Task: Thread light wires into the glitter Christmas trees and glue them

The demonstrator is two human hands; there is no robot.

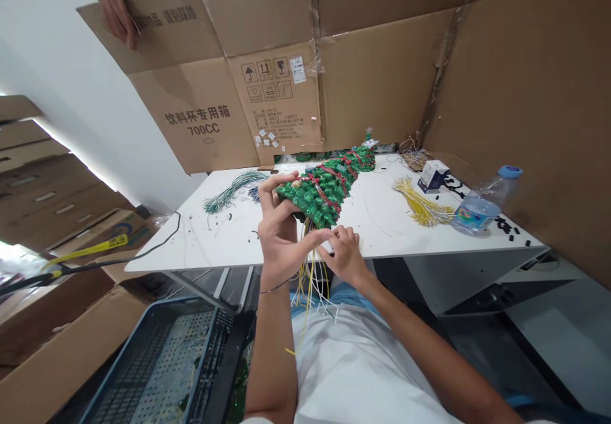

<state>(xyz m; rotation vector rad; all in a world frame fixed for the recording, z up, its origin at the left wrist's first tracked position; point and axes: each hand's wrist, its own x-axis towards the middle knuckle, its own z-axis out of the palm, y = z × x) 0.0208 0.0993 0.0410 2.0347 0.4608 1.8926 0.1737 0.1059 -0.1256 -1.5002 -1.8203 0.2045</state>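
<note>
A green tinsel tree (324, 188) with red garland lies tilted in the air above the table, its star-tipped top pointing away to the right. My left hand (281, 233) is wrapped round its base. Yellow, white and dark wires (312, 277) hang from the underside of the base toward my lap. Just below the base, my right hand (344, 252) has its fingers pinched together beside my left thumb, at the wires; what lies between its fingertips is too small to make out.
On the white table (382, 239) lie green wires (233, 191), yellow wires (420, 202), a small box (433, 176), a plastic bottle (482, 204) and black bits. Cardboard (272, 16) stands behind, held by another person's hand (118, 20). A blue crate (162, 360) sits lower left.
</note>
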